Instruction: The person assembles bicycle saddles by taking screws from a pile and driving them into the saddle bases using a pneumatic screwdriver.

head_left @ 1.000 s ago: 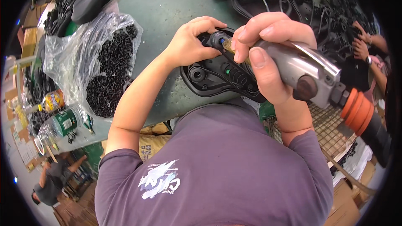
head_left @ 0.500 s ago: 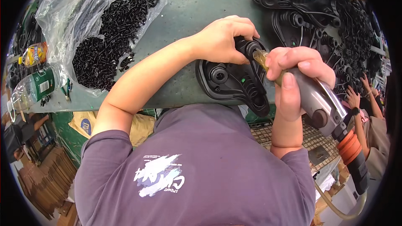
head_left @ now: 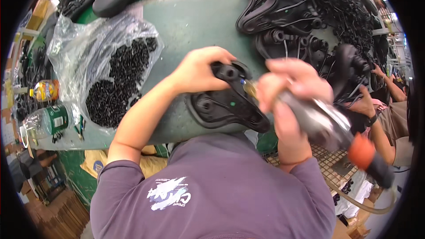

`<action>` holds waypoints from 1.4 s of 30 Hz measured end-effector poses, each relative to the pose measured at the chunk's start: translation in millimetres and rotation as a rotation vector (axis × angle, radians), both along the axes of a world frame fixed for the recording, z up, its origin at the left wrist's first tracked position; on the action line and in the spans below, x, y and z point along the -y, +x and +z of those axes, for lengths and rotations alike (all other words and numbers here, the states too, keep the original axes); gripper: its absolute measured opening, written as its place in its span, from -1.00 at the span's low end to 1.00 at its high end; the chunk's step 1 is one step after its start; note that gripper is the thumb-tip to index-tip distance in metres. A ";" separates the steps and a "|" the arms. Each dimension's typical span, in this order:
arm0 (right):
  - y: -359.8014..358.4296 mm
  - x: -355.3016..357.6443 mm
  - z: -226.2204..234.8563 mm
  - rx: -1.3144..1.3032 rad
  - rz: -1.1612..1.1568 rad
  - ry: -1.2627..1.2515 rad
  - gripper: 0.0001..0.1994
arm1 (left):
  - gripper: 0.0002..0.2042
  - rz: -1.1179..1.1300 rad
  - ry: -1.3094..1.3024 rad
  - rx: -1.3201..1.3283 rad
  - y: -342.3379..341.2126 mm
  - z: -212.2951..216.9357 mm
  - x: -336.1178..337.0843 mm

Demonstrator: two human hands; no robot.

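- The left hand (head_left: 199, 71) is curled, thumb and fingers closed around the upper end of a black plastic bicycle saddle, underside up (head_left: 226, 113), at the near edge of the dark green surface (head_left: 190, 24).
- The right hand (head_left: 294, 89), blurred, is wrapped around a silver metal power driver with an orange collar (head_left: 321, 126); its yellowish tip is close to the held saddle's upper end, and I cannot tell whether they touch.
- To the left, a crumpled clear plastic bag (head_left: 79, 48) lies open, with a heap of small black screws (head_left: 117, 88) on it.
- Beyond the bag rests a smooth black saddle, top up (head_left: 117, 0).
- By the surface's left end are a clear plastic bottle with a green label (head_left: 56, 117) and a yellow bottle (head_left: 45, 90).
- Upturned black saddles with metal rails (head_left: 283, 6) crowd the far right, just beyond the right hand, with a mass of small black parts (head_left: 354, 24) behind.
- At right, a co-worker's hand (head_left: 365, 102) is at another black saddle (head_left: 347, 71), near the driver.
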State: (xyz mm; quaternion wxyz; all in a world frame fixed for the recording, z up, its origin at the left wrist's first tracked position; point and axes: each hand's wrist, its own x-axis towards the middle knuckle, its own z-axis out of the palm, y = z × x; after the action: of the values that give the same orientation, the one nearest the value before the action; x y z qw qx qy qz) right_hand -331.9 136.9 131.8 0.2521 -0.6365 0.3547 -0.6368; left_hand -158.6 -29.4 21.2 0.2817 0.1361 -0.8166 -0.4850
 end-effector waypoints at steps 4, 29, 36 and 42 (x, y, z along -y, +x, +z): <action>-17.3 -48.7 18.6 0.143 -0.170 -0.050 -0.72 | -0.60 0.392 0.169 -0.052 44.1 53.1 103.4; -65.7 -94.8 46.9 0.159 0.271 -0.219 -0.43 | -0.30 0.609 0.209 0.319 21.1 38.4 -28.9; -89.8 -78.5 114.6 0.111 0.715 -0.352 -0.72 | -0.30 0.616 0.336 0.598 72.2 12.4 -167.5; -13.3 -95.3 113.2 0.328 0.492 -0.373 -0.62 | -0.21 0.536 -0.383 -0.101 130.3 154.4 -148.0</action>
State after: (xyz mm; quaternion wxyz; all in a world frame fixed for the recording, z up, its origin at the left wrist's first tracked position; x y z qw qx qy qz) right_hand -345.2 232.2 245.0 0.3311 -0.6271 0.0228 -0.7047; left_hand -28.3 118.5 175.6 0.4597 0.2664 -0.8132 -0.2375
